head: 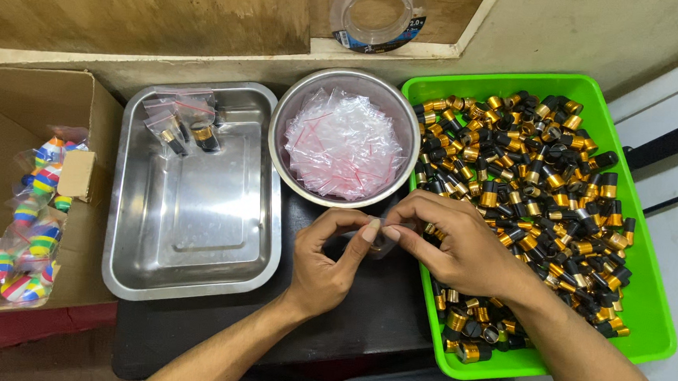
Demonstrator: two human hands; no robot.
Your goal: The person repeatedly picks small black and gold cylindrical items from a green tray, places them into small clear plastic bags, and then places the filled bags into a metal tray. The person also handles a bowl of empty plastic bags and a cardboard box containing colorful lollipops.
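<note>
- The left hand (323,263) and the right hand (460,247) meet in the middle of the scene, just in front of the round bowl. Both are closed in a pinch: together they grip a small clear bag (378,233) between thumb and fingertips.
- The step in hand seems to be the handling of this bag at its mouth. Whether it is being opened or pressed shut I cannot tell, and I also cannot tell if something is already inside it.
- The bag is held up between the two hands, over the dark tabletop (364,308), not lying on it.
- The next move, in my judgement, calls for a fine grip on the thin plastic edge, so that it does not slip.
- Just beyond the hands stands a steel bowl (279,145) full of empty clear bags (345,144) with red strips.
- To the right, under the right wrist, a green tray (646,307) holds many small black and gold caps (541,170).
- To the left, a steel tray (197,237) has a few filled bags (184,124) in its far corner.
- Far left, a cardboard box (18,119) keeps bags of striped colourful pieces (31,228).
</note>
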